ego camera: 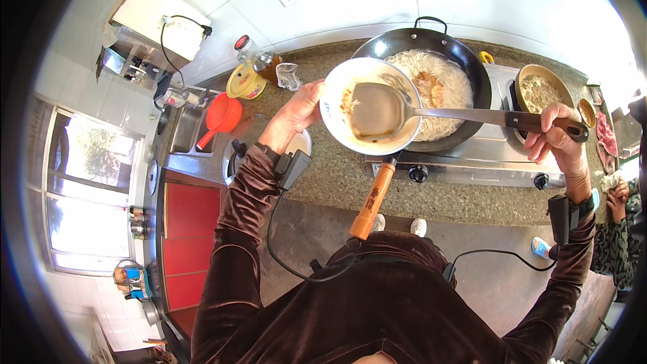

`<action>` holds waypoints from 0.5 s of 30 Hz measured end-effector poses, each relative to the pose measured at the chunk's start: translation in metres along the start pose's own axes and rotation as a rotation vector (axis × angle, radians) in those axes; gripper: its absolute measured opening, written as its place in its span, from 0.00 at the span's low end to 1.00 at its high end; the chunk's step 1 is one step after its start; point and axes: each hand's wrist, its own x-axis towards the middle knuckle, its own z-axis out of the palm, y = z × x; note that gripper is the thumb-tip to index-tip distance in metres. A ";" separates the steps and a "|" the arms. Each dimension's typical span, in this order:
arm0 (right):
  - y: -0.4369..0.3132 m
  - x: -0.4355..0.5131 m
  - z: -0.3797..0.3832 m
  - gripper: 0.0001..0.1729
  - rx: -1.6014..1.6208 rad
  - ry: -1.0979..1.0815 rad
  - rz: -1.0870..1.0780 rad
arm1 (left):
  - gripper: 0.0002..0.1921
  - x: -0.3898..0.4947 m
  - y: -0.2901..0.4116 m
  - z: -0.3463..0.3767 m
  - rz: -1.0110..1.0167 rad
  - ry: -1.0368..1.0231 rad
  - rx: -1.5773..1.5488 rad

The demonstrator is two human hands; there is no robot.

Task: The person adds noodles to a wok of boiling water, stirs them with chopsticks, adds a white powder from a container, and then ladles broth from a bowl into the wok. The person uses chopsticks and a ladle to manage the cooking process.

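My left hand point(302, 106) grips the rim of a white bowl point(336, 134) with brown residue inside, tilted over the near left part of a black wok point(477, 73). In my right hand point(556, 134) is the dark handle of a metal spatula point(376, 111), whose broad blade lies within the bowl's outline. Noodles in pale broth point(445, 68) fill the wok, with a brown clump point(429, 90) on them. The wok stands on a steel gas stove point(498, 149), its wooden handle point(374, 202) pointing towards me. The bowl hides part of the wok.
Right of the wok is a smaller pan of food point(541, 88). To the left are a glass lid point(232, 154), a red plastic dipper point(222, 114), a yellow tub point(245, 83), a glass jug point(265, 65) and a sink point(186, 126). Another person's hands point(617, 201) are at the far right edge.
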 end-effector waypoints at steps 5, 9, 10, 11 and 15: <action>-0.043 0.008 0.016 0.10 -0.184 0.088 0.108 | 0.33 0.008 -0.003 -0.005 0.185 0.075 0.180; -0.055 0.013 0.036 0.09 -0.116 0.140 0.147 | 0.39 0.013 -0.012 0.000 0.279 0.157 0.209; -0.053 0.013 0.040 0.09 -0.082 0.163 0.158 | 0.39 0.013 -0.015 0.001 0.305 0.168 0.190; -0.052 0.014 0.044 0.09 -0.047 0.185 0.169 | 0.39 0.014 -0.018 0.003 0.308 0.170 0.179; -0.030 0.011 0.058 0.08 0.091 0.307 0.188 | 0.36 0.015 -0.029 0.005 0.330 0.200 0.133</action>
